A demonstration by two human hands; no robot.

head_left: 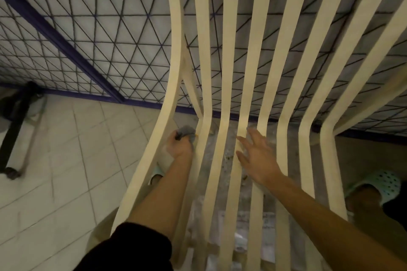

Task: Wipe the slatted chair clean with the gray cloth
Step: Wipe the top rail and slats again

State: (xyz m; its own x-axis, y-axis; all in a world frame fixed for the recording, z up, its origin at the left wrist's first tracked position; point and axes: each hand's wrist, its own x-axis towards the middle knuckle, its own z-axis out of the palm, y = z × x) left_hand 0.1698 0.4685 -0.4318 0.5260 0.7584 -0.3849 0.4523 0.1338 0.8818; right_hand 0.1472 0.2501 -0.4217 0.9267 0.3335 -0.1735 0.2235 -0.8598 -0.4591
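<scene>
The cream slatted chair [229,55] fills the middle and right of the head view, its curved slats running from top to bottom. My left hand [179,145] grips the bunched gray cloth [186,131] between the outer left slat and its neighbour, at the bend where back meets seat. My right hand [257,156] lies flat with fingers spread on the middle seat slats, just below the bend. Both forearms reach in from the bottom edge.
A purple-framed wire mesh panel [92,35] leans behind the chair. White floor tiles [72,160] lie at the left, with a black bag and strap [17,116] on them. Plastic wrapping [242,226] shows under the seat. My feet in pale perforated clogs [383,185] stand below.
</scene>
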